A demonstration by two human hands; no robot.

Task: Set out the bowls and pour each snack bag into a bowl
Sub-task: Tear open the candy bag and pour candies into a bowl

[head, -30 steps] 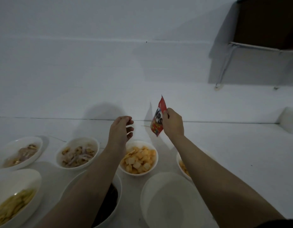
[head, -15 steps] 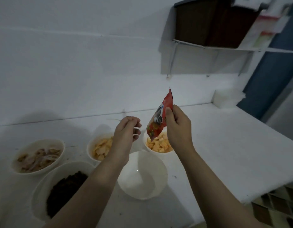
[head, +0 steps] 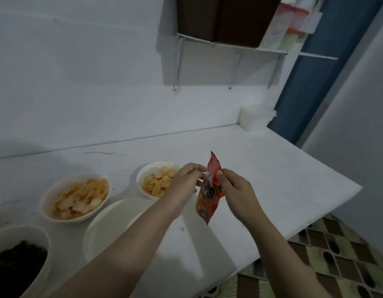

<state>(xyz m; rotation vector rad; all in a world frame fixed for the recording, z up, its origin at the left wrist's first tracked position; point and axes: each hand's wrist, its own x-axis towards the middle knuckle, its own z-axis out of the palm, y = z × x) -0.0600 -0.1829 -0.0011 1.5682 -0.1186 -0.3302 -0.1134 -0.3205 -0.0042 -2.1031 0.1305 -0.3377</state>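
Observation:
Both hands hold a small red snack bag (head: pixel 207 206) above the white table (head: pixel 272 186). My left hand (head: pixel 187 183) pinches its upper left edge and my right hand (head: pixel 235 190) grips its right side. The bag hangs upright, to the right of the bowls. An empty white bowl (head: pixel 109 229) sits under my left forearm. Behind it a bowl of round orange crackers (head: pixel 156 181) is partly hidden by my left hand. Further left stand a bowl of pale chips (head: pixel 76 197) and a bowl of dark snack (head: pixel 16 261).
The table's right edge drops to a patterned tiled floor (head: pixel 328 261). A white box (head: pixel 256 118) sits in the far corner against the wall. A wire shelf (head: pixel 231 47) with a brown container hangs above. A blue door frame stands at the right.
The view swung right, shifting the bowls left. My left hand, free before, now grips the red bag with my right. The bag came lower and moved right of the bowls.

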